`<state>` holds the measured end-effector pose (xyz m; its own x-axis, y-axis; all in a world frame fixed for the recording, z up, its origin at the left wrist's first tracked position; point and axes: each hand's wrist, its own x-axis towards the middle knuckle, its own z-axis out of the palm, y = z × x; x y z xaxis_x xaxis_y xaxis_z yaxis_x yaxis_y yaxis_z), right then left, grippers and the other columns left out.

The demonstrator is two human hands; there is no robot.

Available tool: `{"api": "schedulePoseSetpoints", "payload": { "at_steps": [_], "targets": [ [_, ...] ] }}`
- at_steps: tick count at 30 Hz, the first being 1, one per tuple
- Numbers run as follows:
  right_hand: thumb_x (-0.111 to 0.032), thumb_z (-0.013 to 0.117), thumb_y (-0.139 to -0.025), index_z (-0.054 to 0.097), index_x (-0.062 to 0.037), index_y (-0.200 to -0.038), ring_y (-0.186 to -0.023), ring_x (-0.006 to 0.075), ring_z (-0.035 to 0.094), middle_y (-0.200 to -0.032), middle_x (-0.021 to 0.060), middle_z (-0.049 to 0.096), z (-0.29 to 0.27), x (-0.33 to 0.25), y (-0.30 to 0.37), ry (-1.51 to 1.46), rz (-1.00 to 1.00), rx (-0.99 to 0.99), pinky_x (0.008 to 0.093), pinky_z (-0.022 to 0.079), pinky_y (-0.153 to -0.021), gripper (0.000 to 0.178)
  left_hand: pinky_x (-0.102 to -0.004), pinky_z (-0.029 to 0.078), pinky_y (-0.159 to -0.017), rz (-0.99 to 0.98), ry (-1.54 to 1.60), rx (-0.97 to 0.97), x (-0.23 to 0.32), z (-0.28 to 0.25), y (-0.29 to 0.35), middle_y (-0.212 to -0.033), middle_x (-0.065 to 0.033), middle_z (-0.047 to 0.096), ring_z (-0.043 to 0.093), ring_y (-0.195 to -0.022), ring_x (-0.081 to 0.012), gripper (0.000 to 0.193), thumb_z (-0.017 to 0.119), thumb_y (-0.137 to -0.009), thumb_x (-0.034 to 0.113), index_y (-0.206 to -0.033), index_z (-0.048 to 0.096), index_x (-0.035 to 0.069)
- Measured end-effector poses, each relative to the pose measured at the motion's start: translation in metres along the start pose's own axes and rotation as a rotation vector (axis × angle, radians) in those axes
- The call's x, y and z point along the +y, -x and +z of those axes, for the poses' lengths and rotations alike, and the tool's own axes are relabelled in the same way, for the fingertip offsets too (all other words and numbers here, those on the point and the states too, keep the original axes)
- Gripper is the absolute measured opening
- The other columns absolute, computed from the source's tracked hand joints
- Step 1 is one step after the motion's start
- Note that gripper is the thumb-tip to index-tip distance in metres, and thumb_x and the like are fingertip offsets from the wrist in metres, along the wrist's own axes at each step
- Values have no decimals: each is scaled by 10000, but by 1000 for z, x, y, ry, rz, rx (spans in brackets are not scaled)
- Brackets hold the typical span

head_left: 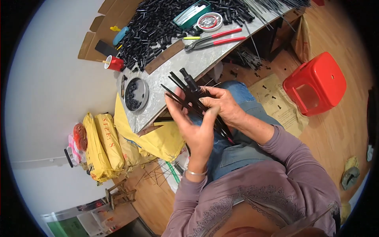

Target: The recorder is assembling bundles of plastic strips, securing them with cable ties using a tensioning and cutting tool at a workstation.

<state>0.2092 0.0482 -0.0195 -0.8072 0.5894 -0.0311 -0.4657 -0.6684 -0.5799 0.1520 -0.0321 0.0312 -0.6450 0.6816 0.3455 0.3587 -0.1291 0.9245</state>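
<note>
A bundle of thin black rods (221, 128) slants up from my lap, between my two hands. My right hand (223, 104) is closed on it near the upper end, thumb and fingers pinching beside a short black plastic tube (192, 83) that stands among the rods. My left hand (193, 134) curls loosely round the same rods from the other side, with its thumb raised and its fingertips behind them. The rods' upper ends stick out past my left fingers toward the table edge. Parts of my fingers are hidden by the bundle.
On the grey table (158, 85) lie a heap of black tubes (154, 23), red-handled cutters (215, 40), a round tin (136, 94) of small black parts and a red cup (114, 63). A red stool (316, 85) stands right; yellow sacks (103, 146) lean left.
</note>
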Motion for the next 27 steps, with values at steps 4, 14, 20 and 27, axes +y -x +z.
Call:
{"api": "schedulePoseSetpoints", "payload": {
  "at_steps": [4, 14, 20, 27],
  "targets": [
    [-73, 629, -867, 607, 23, -1128, -927, 87, 569, -1004, 44, 641, 1, 26, -7, 135, -217, 118, 242, 475, -826, 279, -248, 454, -820, -227, 136, 93, -21, -2, -21, -1150, -97, 564, 552, -981, -133, 645, 710, -821, 80, -1359, 371, -23],
    [-62, 679, -806, 602, 36, -1098, -902, 84, 557, -962, 65, 598, -2, 16, -7, 817, -520, 145, 243, 471, -780, 317, -212, 475, -746, -294, 147, 5, -29, -24, -26, -928, -38, 655, 587, -813, -90, 295, 698, -845, 88, -1098, 624, -44],
    [-160, 764, -742, 569, 7, -709, -597, 86, 528, -644, 5, 548, -13, -12, -2, 1095, -184, 162, 253, 428, -526, 259, -221, 472, -755, -250, 103, 23, -30, -20, -18, -942, -44, 647, 579, -823, -91, 305, 692, -848, 83, -1108, 609, -54],
    [-278, 783, -734, 571, -79, -642, -529, 60, 487, -602, -31, 533, -33, -28, -18, 565, 254, -121, 219, 397, -477, 305, -220, 467, -765, -155, 87, -31, -26, -17, -11, -956, -49, 656, 583, -837, -91, 307, 691, -848, 97, -1116, 617, -32]
  ]
}}
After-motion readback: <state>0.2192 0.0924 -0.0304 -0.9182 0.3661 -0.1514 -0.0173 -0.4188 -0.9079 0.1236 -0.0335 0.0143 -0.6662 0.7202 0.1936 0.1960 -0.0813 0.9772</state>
